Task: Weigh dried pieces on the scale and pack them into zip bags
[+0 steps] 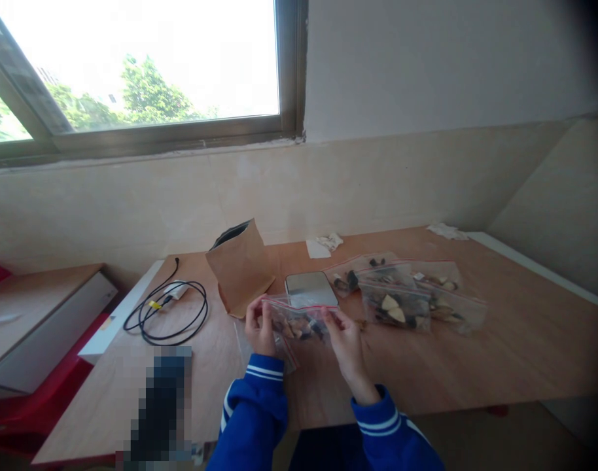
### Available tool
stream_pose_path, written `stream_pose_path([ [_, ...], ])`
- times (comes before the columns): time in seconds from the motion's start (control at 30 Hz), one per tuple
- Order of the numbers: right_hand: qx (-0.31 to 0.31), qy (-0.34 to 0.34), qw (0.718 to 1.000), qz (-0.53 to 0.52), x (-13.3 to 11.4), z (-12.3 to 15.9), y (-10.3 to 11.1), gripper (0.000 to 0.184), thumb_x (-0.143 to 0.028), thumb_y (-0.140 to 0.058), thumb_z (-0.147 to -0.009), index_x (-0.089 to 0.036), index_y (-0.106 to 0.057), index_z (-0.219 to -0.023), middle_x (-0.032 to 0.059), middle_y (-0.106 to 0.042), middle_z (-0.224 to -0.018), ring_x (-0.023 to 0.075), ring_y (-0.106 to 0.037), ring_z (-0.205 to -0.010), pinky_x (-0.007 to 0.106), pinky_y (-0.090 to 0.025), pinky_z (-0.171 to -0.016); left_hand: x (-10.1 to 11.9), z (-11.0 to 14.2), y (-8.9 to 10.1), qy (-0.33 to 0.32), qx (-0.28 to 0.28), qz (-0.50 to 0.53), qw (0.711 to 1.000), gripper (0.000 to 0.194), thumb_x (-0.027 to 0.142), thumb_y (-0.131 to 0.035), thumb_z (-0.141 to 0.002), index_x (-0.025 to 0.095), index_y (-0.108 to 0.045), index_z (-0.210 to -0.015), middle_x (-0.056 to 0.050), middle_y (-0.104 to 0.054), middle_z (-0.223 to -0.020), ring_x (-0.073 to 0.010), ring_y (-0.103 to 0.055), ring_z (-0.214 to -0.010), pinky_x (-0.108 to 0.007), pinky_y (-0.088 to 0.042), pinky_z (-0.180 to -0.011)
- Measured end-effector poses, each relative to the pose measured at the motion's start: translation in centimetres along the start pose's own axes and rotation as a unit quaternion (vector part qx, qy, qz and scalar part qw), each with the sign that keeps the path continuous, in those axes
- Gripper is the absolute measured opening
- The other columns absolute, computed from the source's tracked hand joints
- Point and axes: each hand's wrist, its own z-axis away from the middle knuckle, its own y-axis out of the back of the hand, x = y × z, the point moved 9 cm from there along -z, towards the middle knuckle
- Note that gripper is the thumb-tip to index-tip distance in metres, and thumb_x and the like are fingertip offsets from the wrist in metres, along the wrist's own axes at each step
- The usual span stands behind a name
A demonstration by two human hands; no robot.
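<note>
Between my two hands is a clear zip bag with a red seal line and brown and dark dried pieces inside. My left hand pinches its upper left corner, and my right hand grips the upper right corner. Just behind the bag lies a flat scale with a silver top. Partly under my left hand, another clear bag rests on the table. To the right are several filled zip bags holding pale slices and dark pieces, overlapping each other.
An open brown paper bag stands behind my left hand. At the left lie a coiled black cable with a white adapter and a pixelated dark object. Crumpled white paper sits near the wall on the wooden table.
</note>
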Motion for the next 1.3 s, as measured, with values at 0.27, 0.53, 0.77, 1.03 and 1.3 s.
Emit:
stream_pose_path([
  [0.27,0.042,0.002,0.999,-0.001,1.2,-1.0,2.5,0.047,-0.06,-0.055,-0.082,-0.017,-0.072,-0.094,0.0106,-0.075,-0.088,0.0292,-0.07,-0.087,0.041,-0.053,-0.084,-0.1,1.3,-1.0,0.055,-0.061,0.028,0.996,0.029,0.042,-0.068,-0.075,0.015,-0.067,-0.088,-0.005,-0.067,-0.083,-0.0146,-0.062,-0.073,-0.026,-0.05,-0.068],
  [0.53,0.009,-0.033,0.999,-0.014,4.1,-1.9,4.1,0.05,-0.064,-0.064,-0.071,-0.017,-0.07,-0.085,0.0117,-0.075,-0.08,0.0311,-0.071,-0.081,0.045,-0.054,-0.079,-2.6,1.7,-0.4,0.129,-0.078,0.038,0.988,0.035,0.042,-0.075,-0.066,0.013,-0.071,-0.085,-0.003,-0.067,-0.067,-0.0119,-0.058,-0.057,-0.023,-0.047,-0.053],
  [0.77,0.005,-0.051,0.999,-0.003,5.0,-0.7,5.0,0.048,-0.061,-0.061,-0.075,-0.017,-0.068,-0.094,0.0125,-0.075,-0.09,0.0298,-0.07,-0.087,0.045,-0.052,-0.084,-2.7,1.8,0.4,0.133,-0.07,0.011,0.989,0.035,0.042,-0.073,-0.067,0.014,-0.073,-0.087,-0.006,-0.071,-0.075,-0.0162,-0.064,-0.07,-0.028,-0.051,-0.066],
  [1.03,0.042,-0.043,0.998,-0.001,4.1,0.1,5.7,0.047,-0.059,-0.059,-0.078,-0.017,-0.067,-0.097,0.0109,-0.075,-0.089,0.0284,-0.069,-0.084,0.043,-0.053,-0.082,-2.5,2.0,0.6,0.096,-0.07,-0.032,0.992,0.035,0.047,-0.072,-0.066,0.015,-0.07,-0.078,-0.005,-0.07,-0.074,-0.0175,-0.065,-0.071,-0.03,-0.052,-0.069],
  [1.3,0.077,-0.018,0.996,-0.033,3.6,0.6,6.1,0.039,-0.055,-0.062,-0.077,-0.019,-0.065,-0.091,0.0085,-0.074,-0.081,0.0255,-0.069,-0.08,0.041,-0.054,-0.079,-1.4,2.5,1.0,0.032,-0.075,-0.083,0.993,0.035,0.051,-0.07,-0.068,0.017,-0.069,-0.076,-0.004,-0.069,-0.073,-0.0164,-0.063,-0.067,-0.029,-0.052,-0.067],
])
